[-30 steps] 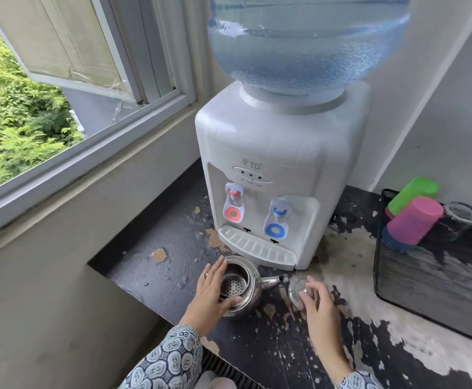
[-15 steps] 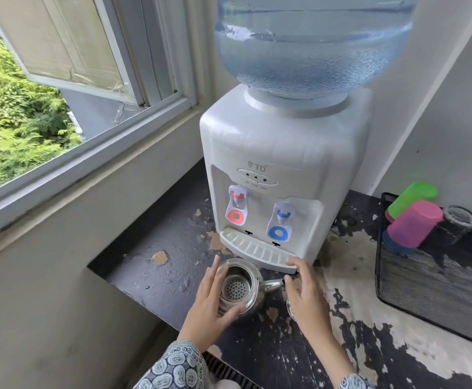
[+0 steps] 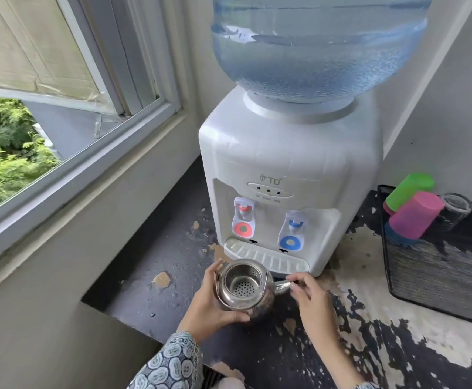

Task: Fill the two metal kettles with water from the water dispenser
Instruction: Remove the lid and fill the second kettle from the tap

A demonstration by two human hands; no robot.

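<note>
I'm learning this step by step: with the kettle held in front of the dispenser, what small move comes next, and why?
Probably lift the kettle forward and up under the blue tap. Its lid is off and its mouth open, the left hand grips its body, the right hand pinches the spout, but it sits short of the drip tray.

I count one metal kettle [image 3: 243, 287] in view, lid off, with one strainer basket [image 3: 244, 283] inside it. One water dispenser [image 3: 288, 175] carries one big bottle [image 3: 316, 43] and has two taps: one red [image 3: 243, 217], one blue [image 3: 292, 231]. One mesh tray [image 3: 436, 279] holds one green cup [image 3: 408, 186], one pink cup [image 3: 417, 214] and one clear glass [image 3: 454, 206]. Two hands: left [image 3: 211, 301], right [image 3: 311, 299].
</note>
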